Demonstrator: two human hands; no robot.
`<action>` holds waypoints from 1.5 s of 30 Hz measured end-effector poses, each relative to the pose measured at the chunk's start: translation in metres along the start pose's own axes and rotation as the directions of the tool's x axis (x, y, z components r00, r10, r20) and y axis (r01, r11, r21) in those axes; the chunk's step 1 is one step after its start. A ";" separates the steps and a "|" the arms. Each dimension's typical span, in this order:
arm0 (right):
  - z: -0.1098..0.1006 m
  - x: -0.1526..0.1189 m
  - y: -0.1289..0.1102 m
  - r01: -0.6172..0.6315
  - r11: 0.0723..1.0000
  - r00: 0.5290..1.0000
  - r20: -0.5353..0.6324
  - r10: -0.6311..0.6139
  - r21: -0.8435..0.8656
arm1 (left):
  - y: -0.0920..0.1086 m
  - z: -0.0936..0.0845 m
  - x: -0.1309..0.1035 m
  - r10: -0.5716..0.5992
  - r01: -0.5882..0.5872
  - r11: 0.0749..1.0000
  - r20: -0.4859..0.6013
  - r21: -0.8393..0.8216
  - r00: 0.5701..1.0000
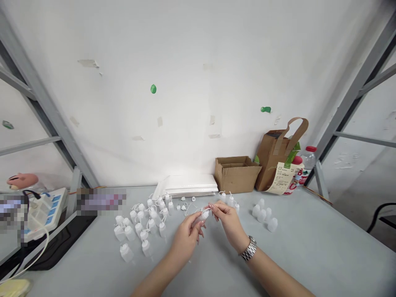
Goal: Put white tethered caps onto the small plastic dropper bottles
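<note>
Near the middle of the table, my left hand [185,234] is closed around a small translucent white squeeze bottle [203,217] with a white cap. My right hand [228,218], wearing a metal watch, pinches the thin white cap strap [208,209] at the top of that bottle. To the left stand several similar capped bottles [130,233], many with looped straps. Behind my hands lie several loose white caps [183,207], and a few capped bottles [231,201] stand behind my right hand. Several bottles without visible caps [261,215] are grouped at the right.
Against the wall are a stack of white sheets or packs [185,185], an open cardboard box [236,181], a brown paper bag [267,165] and drink bottles [308,159]. At left are a power strip [46,212], a black flat object [62,243] and cables. Metal frame posts [46,99] flank the table.
</note>
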State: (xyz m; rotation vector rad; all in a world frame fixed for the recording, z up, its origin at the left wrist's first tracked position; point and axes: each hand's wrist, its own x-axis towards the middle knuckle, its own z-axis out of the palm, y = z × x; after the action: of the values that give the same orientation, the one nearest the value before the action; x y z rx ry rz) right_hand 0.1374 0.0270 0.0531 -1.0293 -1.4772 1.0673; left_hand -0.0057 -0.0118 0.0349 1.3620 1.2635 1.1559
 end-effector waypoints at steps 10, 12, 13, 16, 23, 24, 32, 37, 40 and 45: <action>0.006 -0.004 0.004 -0.025 0.999 0.999 0.033 0.024 0.043 | -0.008 0.002 0.002 -0.009 0.011 0.999 0.032 -0.049 0.999; 0.006 -0.004 0.004 -0.039 0.996 0.998 0.052 0.035 0.080 | -0.007 0.002 0.003 -0.003 0.005 0.998 0.035 -0.069 0.999; 0.005 -0.003 0.004 -0.053 0.993 0.997 0.061 0.046 0.105 | -0.005 0.002 0.003 0.002 0.001 0.996 0.036 -0.085 0.999; 0.003 -0.001 0.004 -0.073 0.978 0.997 0.044 0.065 0.196 | -0.003 0.003 0.004 0.009 -0.005 0.990 0.030 -0.141 0.999; -0.002 -0.001 0.004 0.142 0.989 0.988 -0.060 -0.140 0.032 | -0.002 0.002 0.005 0.005 -0.005 0.980 -0.001 -0.198 1.000; -0.002 -0.002 0.004 0.160 0.987 0.986 -0.045 -0.158 0.022 | -0.002 0.001 0.006 0.005 -0.006 0.980 -0.004 -0.197 1.000; 0.002 -0.001 0.007 0.114 0.991 0.993 0.026 -0.116 0.062 | 0.000 0.001 0.005 0.012 -0.009 0.984 0.017 -0.178 1.000; -0.013 0.007 -0.003 0.193 0.981 0.977 -0.094 -0.193 -0.006 | 0.004 -0.004 0.002 0.040 -0.039 0.999 0.012 -0.016 0.999; -0.041 0.015 -0.015 0.285 0.937 0.901 -0.277 -0.335 -0.203 | -0.001 -0.011 0.004 0.147 -0.110 0.925 -0.076 0.363 0.986; -0.094 0.031 -0.009 0.212 0.687 0.791 -0.291 -0.538 -0.695 | -0.016 -0.014 0.010 0.267 -0.093 0.581 -0.081 0.809 0.960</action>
State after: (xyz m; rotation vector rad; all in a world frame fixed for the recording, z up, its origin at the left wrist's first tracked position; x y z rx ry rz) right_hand 0.2250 0.0649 0.0792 -1.2400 -1.5572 -0.0549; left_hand -0.0218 -0.0006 0.0219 2.1185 1.9698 0.8654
